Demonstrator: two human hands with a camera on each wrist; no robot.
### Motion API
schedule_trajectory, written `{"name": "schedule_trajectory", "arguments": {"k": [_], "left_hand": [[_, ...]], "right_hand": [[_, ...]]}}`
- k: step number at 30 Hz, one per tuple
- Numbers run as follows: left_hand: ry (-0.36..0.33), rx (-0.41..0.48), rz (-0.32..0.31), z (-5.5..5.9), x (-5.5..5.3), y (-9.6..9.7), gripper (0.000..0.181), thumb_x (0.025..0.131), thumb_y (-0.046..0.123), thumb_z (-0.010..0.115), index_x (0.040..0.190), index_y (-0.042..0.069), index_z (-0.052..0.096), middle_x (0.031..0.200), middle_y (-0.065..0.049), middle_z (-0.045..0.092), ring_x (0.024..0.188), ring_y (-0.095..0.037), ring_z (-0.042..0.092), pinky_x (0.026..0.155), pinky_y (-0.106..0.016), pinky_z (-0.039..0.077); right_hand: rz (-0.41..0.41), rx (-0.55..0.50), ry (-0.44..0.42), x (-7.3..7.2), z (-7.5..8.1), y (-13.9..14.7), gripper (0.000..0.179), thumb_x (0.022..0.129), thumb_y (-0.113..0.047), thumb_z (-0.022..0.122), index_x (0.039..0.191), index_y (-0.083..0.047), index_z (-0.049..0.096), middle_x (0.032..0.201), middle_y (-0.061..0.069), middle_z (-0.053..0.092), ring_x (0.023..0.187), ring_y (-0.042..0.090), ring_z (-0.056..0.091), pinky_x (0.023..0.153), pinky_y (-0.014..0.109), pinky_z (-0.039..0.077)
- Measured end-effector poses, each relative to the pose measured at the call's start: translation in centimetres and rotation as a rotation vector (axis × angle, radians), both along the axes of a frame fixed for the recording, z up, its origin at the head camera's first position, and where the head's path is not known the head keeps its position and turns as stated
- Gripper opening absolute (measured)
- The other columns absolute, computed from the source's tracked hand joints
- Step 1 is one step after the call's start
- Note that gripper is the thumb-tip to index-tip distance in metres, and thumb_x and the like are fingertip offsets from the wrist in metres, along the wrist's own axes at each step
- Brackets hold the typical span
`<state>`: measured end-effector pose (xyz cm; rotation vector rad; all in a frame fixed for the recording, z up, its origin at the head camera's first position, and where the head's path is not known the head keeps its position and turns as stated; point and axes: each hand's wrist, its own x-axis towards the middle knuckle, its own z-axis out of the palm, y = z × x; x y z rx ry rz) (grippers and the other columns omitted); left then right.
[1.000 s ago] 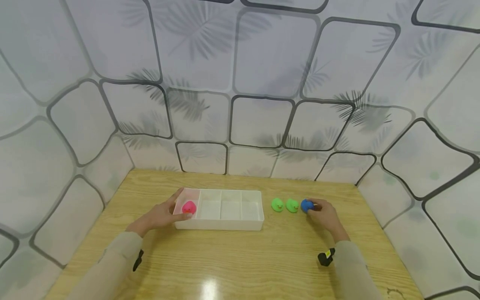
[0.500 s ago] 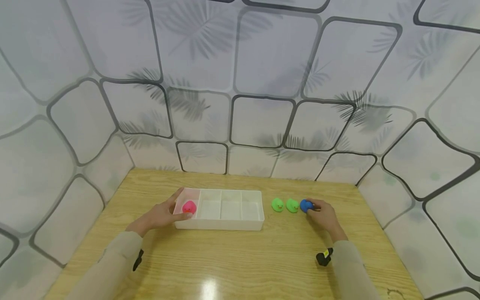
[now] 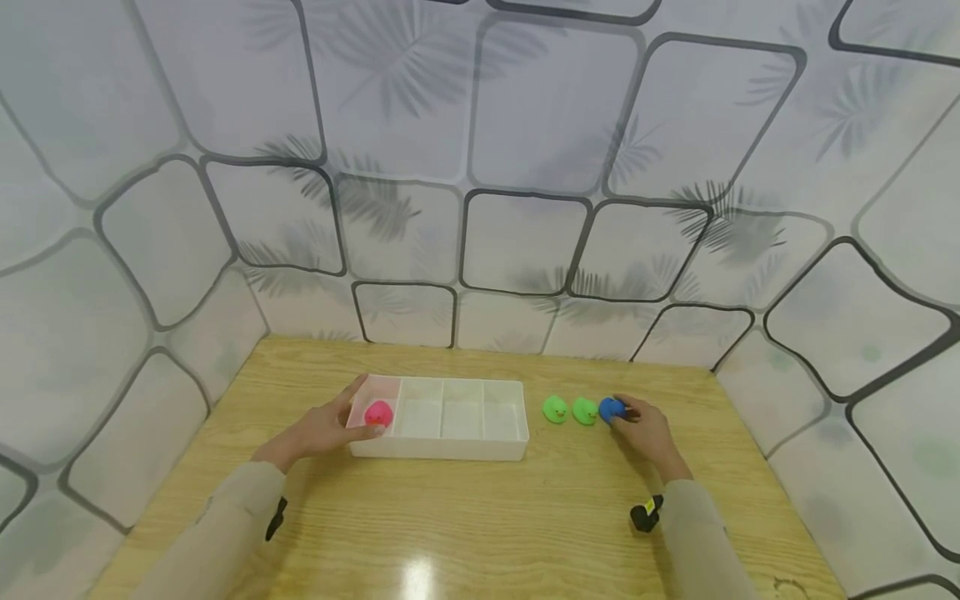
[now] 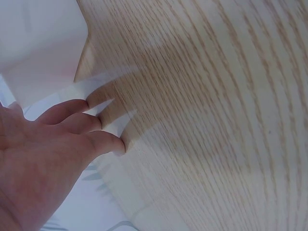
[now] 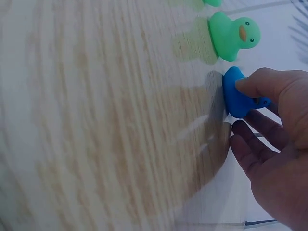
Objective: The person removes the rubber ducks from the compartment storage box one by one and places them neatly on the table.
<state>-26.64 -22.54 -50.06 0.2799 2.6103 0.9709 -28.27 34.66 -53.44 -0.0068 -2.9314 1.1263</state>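
Note:
My left hand [image 3: 321, 429] holds the left end of a white divided tray [image 3: 442, 448], thumb at the front rim and index finger by the back left corner. In the left wrist view, the other fingertips [image 4: 115, 143] come down on the table beside the tray's end. A pink rubber duck [image 3: 378, 413] sits in the leftmost compartment. My right hand [image 3: 647, 433] pinches a blue rubber duck [image 5: 235, 98] low at the tabletop, thumb on its near side. Just left of it stand two green rubber ducks, one [image 3: 585, 411] nearer the hand and one [image 3: 555, 409] farther left.
The wooden table [image 3: 480, 525] runs back to a patterned wall [image 3: 517, 250], with similar panels on both sides. Black wrist devices, such as the right one [image 3: 647, 513], hang below the sleeves.
My right hand has slid the blue duck slightly left, closer to the green ducks. The left hand, tray and pink duck have stayed put.

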Motion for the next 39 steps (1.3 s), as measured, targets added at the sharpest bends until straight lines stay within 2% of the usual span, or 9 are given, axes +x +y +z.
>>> {"name": "schedule_trajectory", "arguments": {"k": [5, 9, 14, 23, 34, 39], "left_hand": [[0.011, 0.003, -0.008, -0.1, -0.1, -0.2, 0.115, 0.091, 0.068, 0.071, 0.172, 0.025, 0.002, 0.158, -0.036, 0.044, 0.141, -0.057, 0.049, 0.112, -0.072, 0.041], [0.021, 0.004, -0.02, -0.2, -0.2, -0.3, 0.114, 0.091, 0.067, 0.071, 0.172, 0.025, 0.002, 0.158, -0.038, 0.043, 0.14, -0.057, 0.05, 0.111, -0.071, 0.042], [0.028, -0.001, -0.021, -0.3, -0.1, -0.3, 0.114, 0.091, 0.067, 0.071, 0.172, 0.023, 0.003, 0.157, -0.037, 0.045, 0.14, -0.058, 0.05, 0.111, -0.072, 0.042], [0.023, -0.009, -0.02, -0.1, -0.1, -0.3, 0.116, 0.09, 0.069, 0.071, 0.172, 0.024, 0.002, 0.155, -0.036, 0.047, 0.139, -0.056, 0.051, 0.112, -0.072, 0.041], [0.001, 0.052, -0.041, 0.0, -0.2, -0.6, 0.122, 0.088, 0.061, 0.079, 0.171, 0.02, 0.0, 0.164, -0.037, 0.033, 0.143, -0.057, 0.046, 0.114, -0.073, 0.037], [-0.005, 0.067, -0.04, -0.1, -0.3, -0.5, 0.123, 0.087, 0.061, 0.079, 0.171, 0.023, -0.003, 0.167, -0.036, 0.028, 0.147, -0.059, 0.04, 0.116, -0.075, 0.034]], "right_hand": [[-0.027, -0.041, -0.05, 0.0, 1.0, 0.1, 0.071, 0.106, -0.043, 0.063, 0.16, -0.003, 0.041, 0.16, 0.028, 0.046, 0.138, 0.049, 0.053, 0.108, 0.063, 0.049], [-0.045, -0.057, 0.005, -0.1, 2.3, 0.0, 0.071, 0.107, -0.051, 0.056, 0.159, -0.004, 0.044, 0.161, 0.027, 0.045, 0.139, 0.048, 0.053, 0.105, 0.062, 0.051], [-0.027, -0.066, 0.066, -0.3, 3.9, -0.8, 0.07, 0.108, -0.055, 0.051, 0.157, -0.005, 0.048, 0.159, 0.026, 0.048, 0.138, 0.047, 0.053, 0.105, 0.063, 0.051], [0.073, -0.052, 0.171, -0.4, 5.8, -4.7, 0.059, 0.11, -0.045, 0.054, 0.151, -0.003, 0.055, 0.154, 0.025, 0.055, 0.129, 0.044, 0.061, 0.104, 0.06, 0.053], [0.212, -0.093, 0.153, -0.2, 7.0, -10.8, 0.053, 0.108, -0.044, 0.058, 0.149, -0.01, 0.059, 0.151, 0.017, 0.06, 0.127, 0.038, 0.063, 0.101, 0.055, 0.056], [0.275, -0.112, 0.167, -0.2, 7.2, -13.4, 0.051, 0.107, -0.042, 0.061, 0.149, -0.012, 0.06, 0.149, 0.016, 0.061, 0.122, 0.035, 0.064, 0.096, 0.051, 0.058]]}}
